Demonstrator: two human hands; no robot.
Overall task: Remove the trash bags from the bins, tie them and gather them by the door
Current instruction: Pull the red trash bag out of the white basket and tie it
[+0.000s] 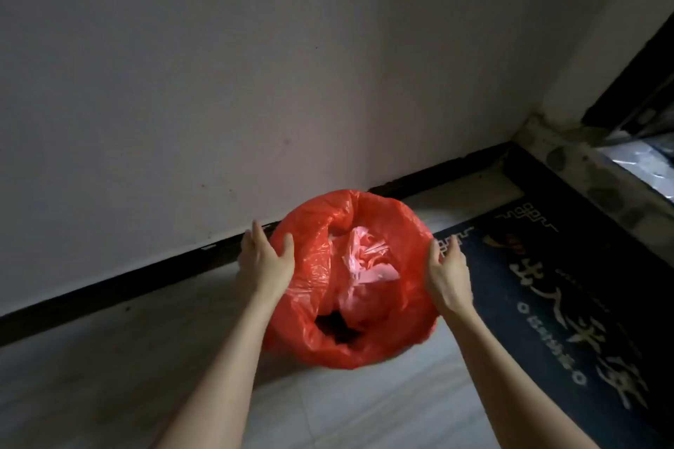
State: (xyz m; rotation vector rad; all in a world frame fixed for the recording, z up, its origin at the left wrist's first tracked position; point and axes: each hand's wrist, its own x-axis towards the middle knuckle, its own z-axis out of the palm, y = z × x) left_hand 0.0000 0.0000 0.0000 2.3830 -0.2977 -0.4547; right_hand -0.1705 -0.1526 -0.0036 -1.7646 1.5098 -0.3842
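A red plastic trash bag (379,226) lines a round bin that stands on the floor by the wall; the bin itself is hidden under the bag's folded-over rim. Crumpled pale plastic and dark rubbish lie inside. My left hand (264,257) rests against the bag's left rim with straight fingers and the thumb lying over the edge. My right hand (446,270) touches the right rim with its fingers extended. Neither hand visibly pinches the plastic.
A plain wall (255,84) with a dark skirting board runs just behind the bin. A dark doormat (569,302) with pale characters lies to the right, leading to a stone threshold (569,157) and dark door frame (634,76). Pale floor tiles (109,357) spread to the left.
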